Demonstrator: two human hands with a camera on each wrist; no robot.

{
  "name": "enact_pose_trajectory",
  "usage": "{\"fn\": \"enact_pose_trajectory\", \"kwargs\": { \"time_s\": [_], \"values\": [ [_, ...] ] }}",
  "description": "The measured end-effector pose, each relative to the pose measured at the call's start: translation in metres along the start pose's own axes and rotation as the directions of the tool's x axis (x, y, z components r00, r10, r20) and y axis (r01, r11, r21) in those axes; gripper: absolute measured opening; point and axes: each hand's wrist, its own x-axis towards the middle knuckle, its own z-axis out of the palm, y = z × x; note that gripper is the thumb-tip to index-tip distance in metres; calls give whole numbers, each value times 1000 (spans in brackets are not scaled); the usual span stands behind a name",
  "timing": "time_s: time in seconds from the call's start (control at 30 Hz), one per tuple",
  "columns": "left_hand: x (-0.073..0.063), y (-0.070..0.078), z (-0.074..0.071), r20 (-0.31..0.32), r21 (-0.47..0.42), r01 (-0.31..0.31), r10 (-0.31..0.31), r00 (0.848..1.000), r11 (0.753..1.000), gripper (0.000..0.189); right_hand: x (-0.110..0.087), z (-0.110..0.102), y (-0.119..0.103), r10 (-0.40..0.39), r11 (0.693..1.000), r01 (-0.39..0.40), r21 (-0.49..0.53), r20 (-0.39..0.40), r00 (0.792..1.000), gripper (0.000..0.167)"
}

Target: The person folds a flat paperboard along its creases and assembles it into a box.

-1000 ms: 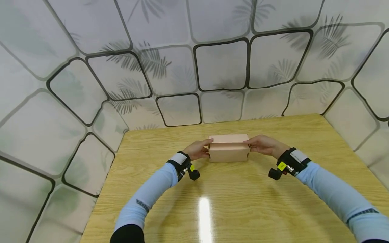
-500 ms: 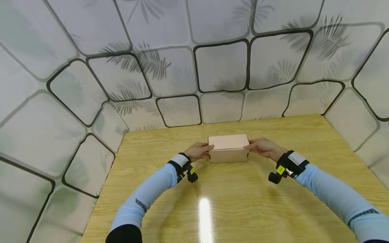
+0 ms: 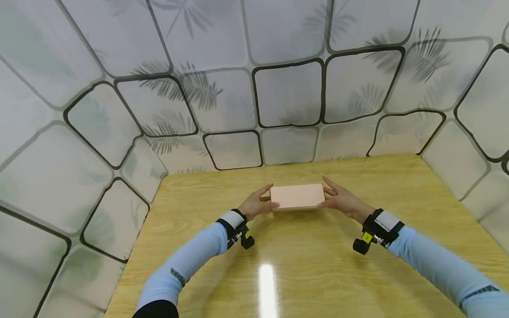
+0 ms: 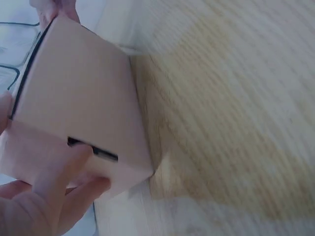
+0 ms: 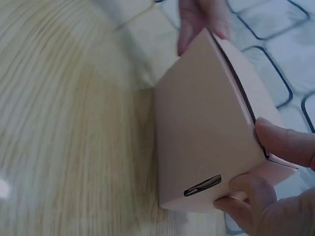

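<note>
A small, pale pinkish-brown cardboard box is between my two hands near the back of the table, its lid lying down over the top. My left hand holds the left end, thumb by the front top corner; in the left wrist view, curled fingers press the end below a dark slot. At the right end, my right hand grips in the same way. The right wrist view shows its thumb along the lid seam and bent fingers beneath. In the head view, the lid nearly hides the box's front.
The wood-grain table stretches toward me, with a bright light reflection on it. A pale patterned wall covering rises behind the box and along both sides. Each wrist carries a strapped-on camera.
The lid, standing partly raised a second ago, has come down. The box has since tilted toward me, so its front shows far less. The thumbs now sit lower, and the index fingers are spread.
</note>
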Motion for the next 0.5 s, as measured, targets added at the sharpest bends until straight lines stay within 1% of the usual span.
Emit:
{"fn": "enact_pose_trajectory", "kwargs": {
  "time_s": [0.07, 0.1, 0.17, 0.2, 0.27, 0.33, 0.37, 0.43, 0.5],
  "values": [
    [-5, -5, 1, -3, 29, -47, 47, 999, 998, 77, -3, 7, 5, -65, 991, 62, -115, -21, 998, 104],
    [-7, -8, 2, -3, 39, -70, 70, 998, 997, 79, -4, 11, 7, -88, 979, 79, -186, -40, 995, 107],
    [-11, -12, 6, -5, 101, -131, 132, 991, 986, 80, -6, 18, 13, -132, 943, 104, -315, -70, 989, 109],
    [-12, -15, 7, -5, 133, -166, 168, 986, 977, 81, -7, 22, 15, -152, 919, 107, -380, -91, 984, 110],
    [-14, -21, 11, -24, 198, -203, 212, 977, 959, 81, -7, 28, 23, -196, 855, 108, -508, -124, 973, 110],
    [-15, -27, 15, -58, 280, -217, 242, 969, 935, 79, -6, 33, 32, -266, 782, 138, -607, -125, 956, 108],
    [-15, -31, 17, -72, 314, -216, 251, 965, 924, 78, -6, 35, 37, -303, 745, 156, -649, -121, 945, 107],
    [-17, -37, 21, -105, 376, -191, 247, 963, 907, 80, -4, 40, 46, -381, 651, 187, -735, -103, 919, 101],
    [-18, -41, 23, -133, 448, -165, 248, 960, 879, 81, -3, 43, 52, -437, 581, 204, -788, -91, 895, 95]
  ]
}}
